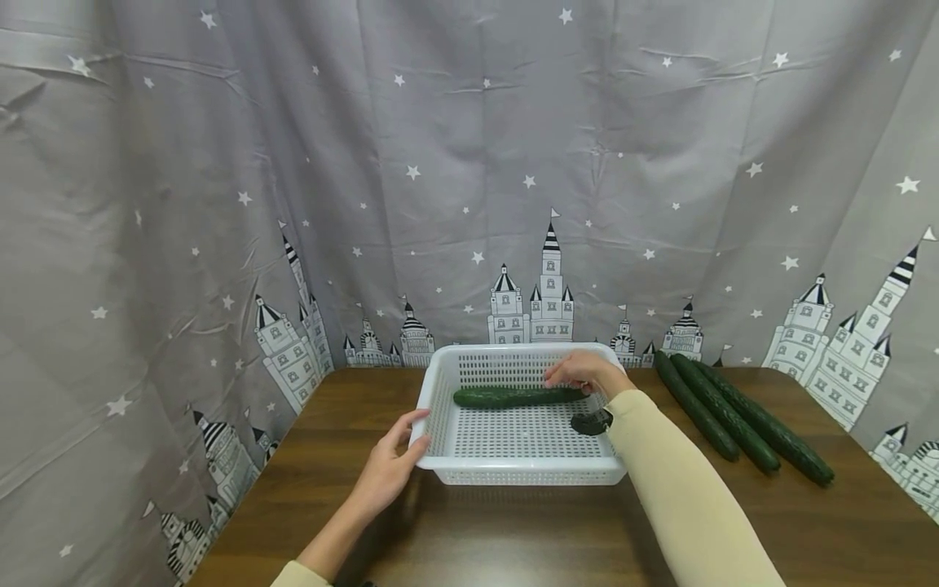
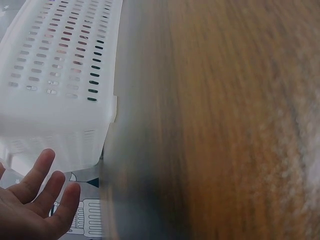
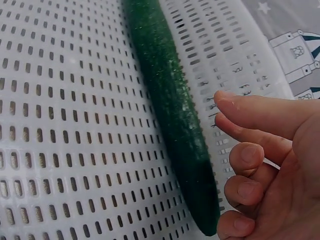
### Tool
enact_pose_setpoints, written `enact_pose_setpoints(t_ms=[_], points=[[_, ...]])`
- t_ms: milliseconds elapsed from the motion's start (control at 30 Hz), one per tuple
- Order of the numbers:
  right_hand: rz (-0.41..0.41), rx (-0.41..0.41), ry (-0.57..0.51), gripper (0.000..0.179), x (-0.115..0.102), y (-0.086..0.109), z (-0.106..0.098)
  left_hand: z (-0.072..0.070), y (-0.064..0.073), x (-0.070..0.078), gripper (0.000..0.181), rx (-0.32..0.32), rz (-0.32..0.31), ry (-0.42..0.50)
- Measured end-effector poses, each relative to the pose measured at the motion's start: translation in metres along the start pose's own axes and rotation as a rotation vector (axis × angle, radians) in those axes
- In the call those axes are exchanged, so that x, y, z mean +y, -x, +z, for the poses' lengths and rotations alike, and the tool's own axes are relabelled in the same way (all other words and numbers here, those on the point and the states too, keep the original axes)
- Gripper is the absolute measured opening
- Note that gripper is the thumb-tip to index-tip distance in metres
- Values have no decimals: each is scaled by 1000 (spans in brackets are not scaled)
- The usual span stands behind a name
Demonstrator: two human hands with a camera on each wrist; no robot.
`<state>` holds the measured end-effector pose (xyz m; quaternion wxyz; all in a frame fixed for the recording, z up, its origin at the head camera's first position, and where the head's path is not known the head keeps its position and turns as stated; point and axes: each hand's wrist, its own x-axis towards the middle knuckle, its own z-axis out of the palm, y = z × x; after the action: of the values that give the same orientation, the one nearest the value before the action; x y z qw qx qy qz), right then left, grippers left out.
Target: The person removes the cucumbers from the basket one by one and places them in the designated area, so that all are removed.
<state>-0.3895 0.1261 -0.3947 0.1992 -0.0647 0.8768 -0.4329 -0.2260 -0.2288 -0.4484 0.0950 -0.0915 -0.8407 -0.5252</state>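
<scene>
A white perforated plastic basket (image 1: 528, 463) stands on the table, with one dark green cucumber (image 1: 506, 398) lying lengthwise inside near the back wall. My left hand (image 1: 389, 465) touches the basket's left rim with thumb and index finger spread apart. In the left wrist view, other fingers (image 2: 65, 205) reach loosely beside the basket wall. Over the cucumber's right end is my right hand (image 1: 587, 371). The right wrist view has its fingers (image 3: 247, 155) loosely bent beside the cucumber (image 3: 170, 105), with nothing between them; whether they touch it I cannot tell.
Three more cucumbers (image 1: 722, 416) lie side by side on the brown wooden table (image 1: 528, 534), right of the basket. A grey curtain (image 1: 455, 163) with stars and castles hangs behind and at the sides. Something dark (image 1: 590, 422) sits at the right cuff.
</scene>
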Motion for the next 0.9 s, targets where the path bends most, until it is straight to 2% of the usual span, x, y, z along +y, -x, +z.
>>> enact_pose_setpoints(t_ms=[200,433,700,900], points=[[34,31,72,42,6,-6,7,1,1,1,41,-4,4,13],[81,64,100,30,8,-9,13,1,4,1,42,-8,-8,7],[94,108,219,33,5,-8,17,-1,5,4,42,-10,-9,6],[73,145,213,35,5,-9,21,-2,4,3,41,-11,-9,9]])
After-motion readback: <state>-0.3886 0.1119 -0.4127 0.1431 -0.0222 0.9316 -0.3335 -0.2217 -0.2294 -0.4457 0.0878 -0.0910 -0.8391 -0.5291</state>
